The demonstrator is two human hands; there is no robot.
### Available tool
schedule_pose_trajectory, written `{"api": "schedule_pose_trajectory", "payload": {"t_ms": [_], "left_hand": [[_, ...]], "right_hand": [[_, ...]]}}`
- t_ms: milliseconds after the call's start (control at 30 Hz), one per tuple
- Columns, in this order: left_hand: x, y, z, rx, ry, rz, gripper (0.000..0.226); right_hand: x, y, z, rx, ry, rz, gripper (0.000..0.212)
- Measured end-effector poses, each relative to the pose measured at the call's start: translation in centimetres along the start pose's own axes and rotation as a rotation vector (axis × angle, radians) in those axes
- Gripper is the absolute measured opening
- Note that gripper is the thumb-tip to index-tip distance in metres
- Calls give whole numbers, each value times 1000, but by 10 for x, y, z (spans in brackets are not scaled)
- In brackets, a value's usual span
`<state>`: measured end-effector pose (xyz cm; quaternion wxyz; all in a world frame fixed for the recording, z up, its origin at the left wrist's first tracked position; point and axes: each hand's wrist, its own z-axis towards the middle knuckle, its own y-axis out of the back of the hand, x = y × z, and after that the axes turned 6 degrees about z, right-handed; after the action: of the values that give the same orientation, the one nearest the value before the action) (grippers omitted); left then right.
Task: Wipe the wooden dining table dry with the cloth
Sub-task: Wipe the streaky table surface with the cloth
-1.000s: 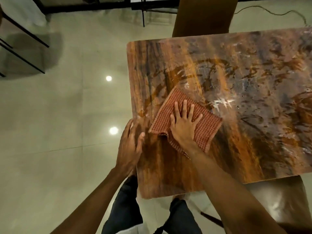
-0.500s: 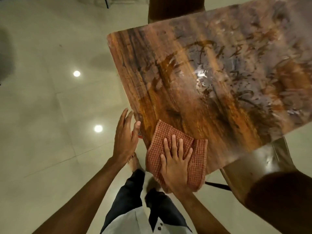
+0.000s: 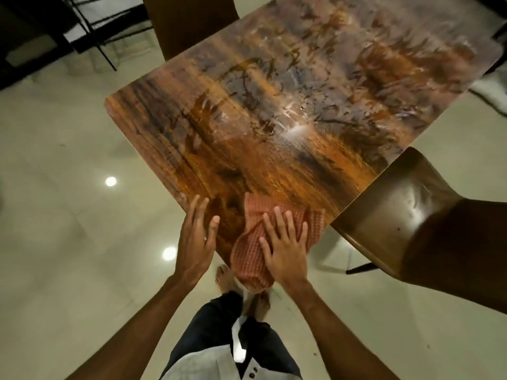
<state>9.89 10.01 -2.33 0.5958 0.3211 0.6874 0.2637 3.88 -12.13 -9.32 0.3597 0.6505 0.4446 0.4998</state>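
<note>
The wooden dining table [image 3: 288, 113] fills the upper middle of the head view, its glossy top streaked with wet smears. A red checked cloth [image 3: 253, 242] lies bunched at the table's near corner, partly hanging over the edge. My right hand [image 3: 285, 245] presses flat on the cloth, fingers spread. My left hand [image 3: 196, 239] rests open on the near left edge of the table, just left of the cloth and not touching it.
A brown chair [image 3: 419, 223] stands close on the right of the near corner. Another chair back [image 3: 189, 23] is at the table's far side. Dark metal furniture legs [image 3: 101, 31] stand at the upper left. My bare feet [image 3: 223, 278] are on the tiled floor below the corner.
My right hand has dragged the cloth from the table's left middle back to the near corner, where it bunches over the edge. The left hand stays at the edge. The view has turned.
</note>
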Motion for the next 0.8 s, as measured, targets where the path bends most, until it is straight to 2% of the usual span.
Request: {"api": "schedule_pose_trajectory", "payload": {"t_ms": [100, 167, 267, 333, 367, 400, 467, 533, 567, 700, 800], "left_hand": [[-3, 6, 10, 19, -9, 19, 60], [-4, 13, 23, 23, 1, 16, 64], [3, 26, 49, 8, -7, 2, 65], [13, 36, 74, 1, -14, -1, 63], [19, 41, 85, 9, -19, -8, 62], [29, 47, 103, 13, -27, -21, 60], [46, 58, 132, 4, -33, -36, 60], [65, 72, 167, 19, -23, -51, 61], [75, 80, 184, 21, -25, -51, 61], [106, 113, 252, 21, -47, -40, 55], [132, 140, 300, 2, -61, -31, 53]], "right_hand": [[-9, 29, 58, -25, -204, 43, 69], [9, 34, 85, -12, -220, 51, 77], [54, 16, 93, 70, -19, -64, 68], [58, 7, 100, 88, 143, -92, 63], [51, 8, 109, 80, 144, -89, 63], [47, 11, 126, 53, 92, -95, 65], [47, 20, 161, -21, -124, -82, 67], [83, 24, 203, -62, -296, -31, 69], [112, 22, 224, -68, -294, -32, 69], [229, -2, 294, 26, -45, -59, 67], [241, -2, 353, 0, 75, -92, 66]]}}
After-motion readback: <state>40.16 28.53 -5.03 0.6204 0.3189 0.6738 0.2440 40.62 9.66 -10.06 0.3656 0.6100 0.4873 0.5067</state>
